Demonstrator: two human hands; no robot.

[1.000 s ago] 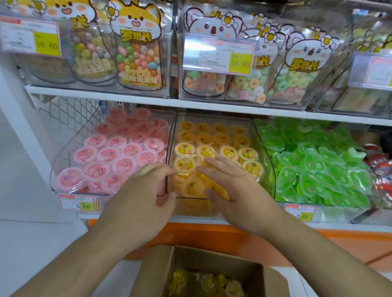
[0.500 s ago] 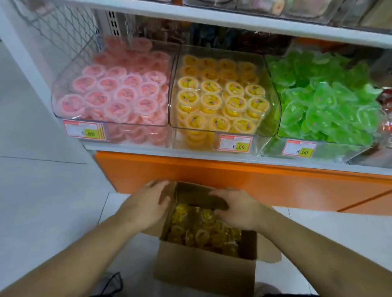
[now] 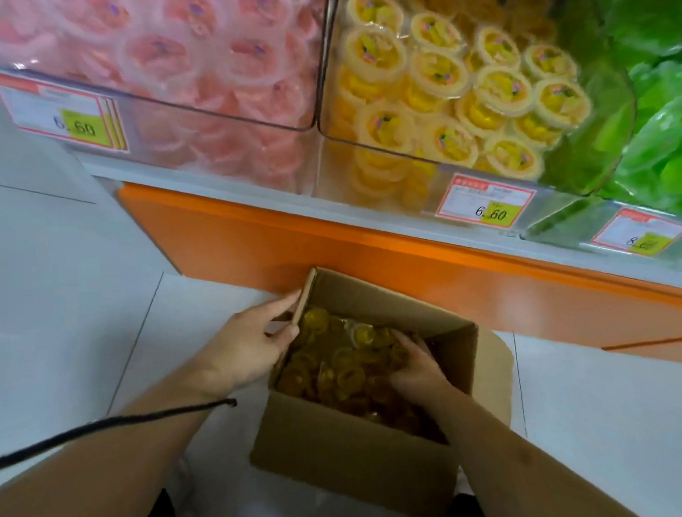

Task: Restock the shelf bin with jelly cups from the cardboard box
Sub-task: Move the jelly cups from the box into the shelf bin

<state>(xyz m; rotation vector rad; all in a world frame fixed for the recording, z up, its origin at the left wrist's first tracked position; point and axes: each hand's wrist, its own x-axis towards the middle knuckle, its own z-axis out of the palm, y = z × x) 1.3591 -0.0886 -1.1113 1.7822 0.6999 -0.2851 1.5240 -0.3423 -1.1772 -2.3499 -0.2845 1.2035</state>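
Right hand (image 3: 420, 367) reaches down into the cardboard box (image 3: 353, 451) on the floor by the shelf's orange base; fingertips sunk among the jelly cups (image 3: 339, 363), grip state cannot tell. Left hand (image 3: 253, 342) pinches the box's left flap. Cups: yellow, round, dim and blurred in shadow. Shelf bin (image 3: 382, 173) above, clear-walled, top cut off, stocked with the same yellow cups.

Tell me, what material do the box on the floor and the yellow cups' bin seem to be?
Box: matte brown cardboard, judging by its folded flaps and thick edge. Bin: probably clear glossy plastic, since the cups show through its front wall and it reflects light.
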